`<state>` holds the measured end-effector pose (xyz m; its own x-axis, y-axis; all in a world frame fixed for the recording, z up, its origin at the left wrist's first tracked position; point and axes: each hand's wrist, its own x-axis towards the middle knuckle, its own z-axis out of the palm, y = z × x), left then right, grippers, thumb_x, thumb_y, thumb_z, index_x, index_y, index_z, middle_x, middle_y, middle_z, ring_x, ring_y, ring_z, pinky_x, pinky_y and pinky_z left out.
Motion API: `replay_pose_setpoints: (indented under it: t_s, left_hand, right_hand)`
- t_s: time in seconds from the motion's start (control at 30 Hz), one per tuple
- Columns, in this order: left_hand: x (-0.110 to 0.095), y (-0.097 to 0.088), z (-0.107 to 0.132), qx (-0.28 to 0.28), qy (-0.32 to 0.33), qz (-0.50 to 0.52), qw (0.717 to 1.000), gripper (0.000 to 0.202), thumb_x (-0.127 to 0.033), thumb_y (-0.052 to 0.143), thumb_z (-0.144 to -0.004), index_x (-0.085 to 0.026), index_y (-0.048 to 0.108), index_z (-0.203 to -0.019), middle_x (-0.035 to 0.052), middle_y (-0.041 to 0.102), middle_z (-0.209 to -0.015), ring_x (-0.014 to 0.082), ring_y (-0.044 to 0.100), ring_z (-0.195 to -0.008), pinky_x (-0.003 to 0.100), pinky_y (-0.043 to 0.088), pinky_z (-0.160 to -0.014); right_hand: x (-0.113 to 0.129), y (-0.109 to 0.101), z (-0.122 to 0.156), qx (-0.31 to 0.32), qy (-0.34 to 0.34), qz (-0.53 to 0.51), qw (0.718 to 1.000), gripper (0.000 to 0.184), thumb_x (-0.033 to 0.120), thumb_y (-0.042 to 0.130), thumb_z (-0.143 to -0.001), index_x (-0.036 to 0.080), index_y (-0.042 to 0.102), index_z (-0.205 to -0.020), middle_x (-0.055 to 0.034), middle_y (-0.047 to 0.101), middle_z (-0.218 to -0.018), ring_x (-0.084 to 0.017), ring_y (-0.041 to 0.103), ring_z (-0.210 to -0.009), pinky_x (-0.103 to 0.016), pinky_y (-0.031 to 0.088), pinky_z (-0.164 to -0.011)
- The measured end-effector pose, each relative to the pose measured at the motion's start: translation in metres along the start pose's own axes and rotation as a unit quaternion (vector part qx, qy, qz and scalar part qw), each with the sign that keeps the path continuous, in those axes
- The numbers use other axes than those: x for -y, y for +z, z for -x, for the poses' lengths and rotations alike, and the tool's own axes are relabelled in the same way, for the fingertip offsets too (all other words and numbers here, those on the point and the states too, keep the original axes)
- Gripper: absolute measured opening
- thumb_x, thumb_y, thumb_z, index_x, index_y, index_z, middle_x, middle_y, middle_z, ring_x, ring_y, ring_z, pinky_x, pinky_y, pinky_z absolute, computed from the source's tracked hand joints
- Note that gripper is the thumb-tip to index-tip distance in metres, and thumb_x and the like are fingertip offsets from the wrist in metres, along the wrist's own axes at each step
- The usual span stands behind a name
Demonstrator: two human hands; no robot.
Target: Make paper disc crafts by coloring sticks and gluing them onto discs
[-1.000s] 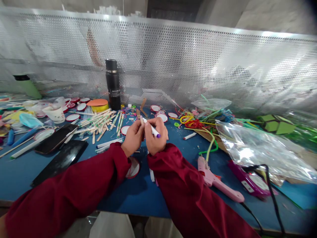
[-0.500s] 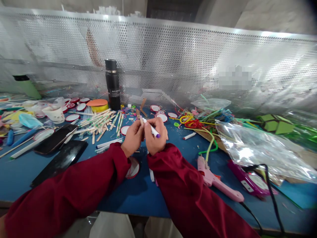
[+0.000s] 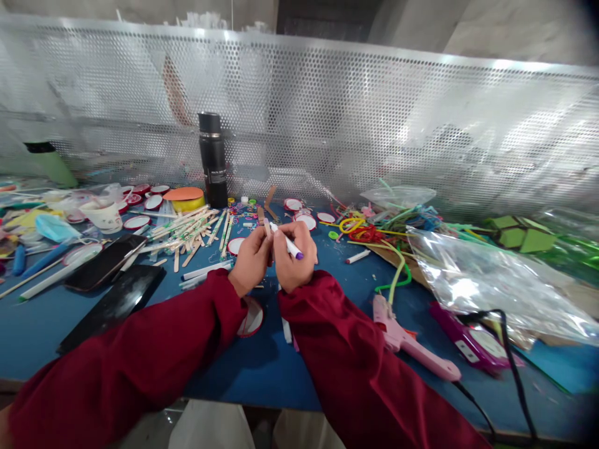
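In the head view my right hand [image 3: 296,259] grips a white marker with a purple end [image 3: 291,247], its tip pointing up and left. My left hand [image 3: 250,260] pinches a small wooden craft stick [image 3: 267,228] whose upper end shows purple colour. The two hands meet over the middle of the table, and the marker's tip is at the stick. My fingers hide the stick's lower part. Below my left wrist lies a round white disc with a red rim [image 3: 251,317], partly under the sleeve. Another white marker [image 3: 287,330] lies beside my right sleeve.
Left of my hands are a pile of craft sticks [image 3: 194,227], markers [image 3: 206,272], two dark phones [image 3: 112,308] and a paper cup [image 3: 103,217]. A black bottle [image 3: 213,162] stands behind. To the right lie a pink glue gun [image 3: 412,349], pipe cleaners [image 3: 369,234] and a clear plastic bag [image 3: 486,287].
Hardly anything differs. Both hands keep their hold and place, with at most a tiny shift of the marker in my right hand.
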<state>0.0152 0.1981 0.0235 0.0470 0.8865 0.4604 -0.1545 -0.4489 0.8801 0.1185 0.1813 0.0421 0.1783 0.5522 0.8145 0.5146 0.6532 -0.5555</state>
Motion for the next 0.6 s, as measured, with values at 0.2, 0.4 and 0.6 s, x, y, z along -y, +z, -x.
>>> replay_pose_setpoints:
  t_s: [0.2,0.4,0.6]
  left_hand:
    - [0.0003,-0.0004,0.001,0.001,0.014,-0.002,1.0,0.039,-0.056,0.066,-0.091,-0.02,0.054,-0.081,-0.0052,0.05,-0.059,0.0103,0.043,-0.051,0.025,0.039,-0.053]
    - [0.0017,-0.0012,-0.0003,0.004,0.005,0.0,1.0,0.036,-0.055,0.065,-0.093,-0.02,0.058,-0.086,-0.005,0.051,-0.059,0.0108,0.046,-0.05,0.026,0.042,-0.054]
    - [-0.0003,0.0002,0.0006,-0.004,0.01,-0.002,1.0,0.042,-0.06,0.066,-0.09,-0.021,0.055,-0.081,-0.0047,0.049,-0.058,0.0116,0.045,-0.052,0.026,0.042,-0.054]
  right_hand:
    - [0.0032,-0.0005,0.0016,0.007,-0.02,0.019,1.0,0.009,0.028,0.056,-0.093,0.023,0.061,-0.088,0.0003,0.067,-0.078,-0.017,0.063,-0.073,-0.031,0.049,-0.074]
    - [-0.0007,0.0001,-0.0003,0.0,0.0,0.001,1.0,0.012,0.031,0.055,-0.094,0.023,0.06,-0.088,-0.0002,0.067,-0.078,-0.017,0.063,-0.07,-0.031,0.048,-0.068]
    - [0.0045,-0.0015,0.0012,0.01,-0.002,0.013,1.0,0.01,0.029,0.056,-0.094,0.023,0.062,-0.089,-0.0001,0.068,-0.079,-0.017,0.063,-0.071,-0.032,0.049,-0.072]
